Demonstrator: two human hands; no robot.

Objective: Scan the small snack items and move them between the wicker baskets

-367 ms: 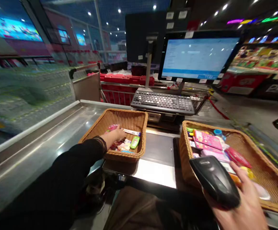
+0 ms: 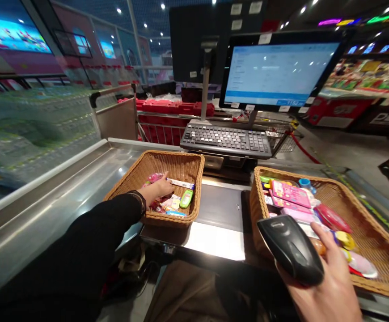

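My left hand [image 2: 159, 188] reaches into the left wicker basket [image 2: 184, 157], its fingers apart over small packaged goods. Beside it lie a pink package [image 2: 154, 177], a long white box [image 2: 183, 184] and a green item [image 2: 186, 199]. What lies under the palm is hidden. My right hand [image 2: 331, 279] is closed around a black barcode scanner [image 2: 291, 248], held over the near left part of the right wicker basket [image 2: 372, 214]. Inside that basket are a pink patterned package [image 2: 290, 193], a red item [image 2: 331, 218], a blue-capped item [image 2: 304, 183] and several other goods.
Between the baskets lies a flat counter panel [image 2: 219, 208]. Behind it stand a keyboard [image 2: 226, 139] and a lit monitor [image 2: 278, 74]. A metal counter tray [image 2: 90, 174] extends left, and a cart [image 2: 161, 129] stands beyond the counter.
The view has shifted slightly. My left hand stays in the left basket, with one finger now lifted. The scanner in my right hand has moved a little left in view.
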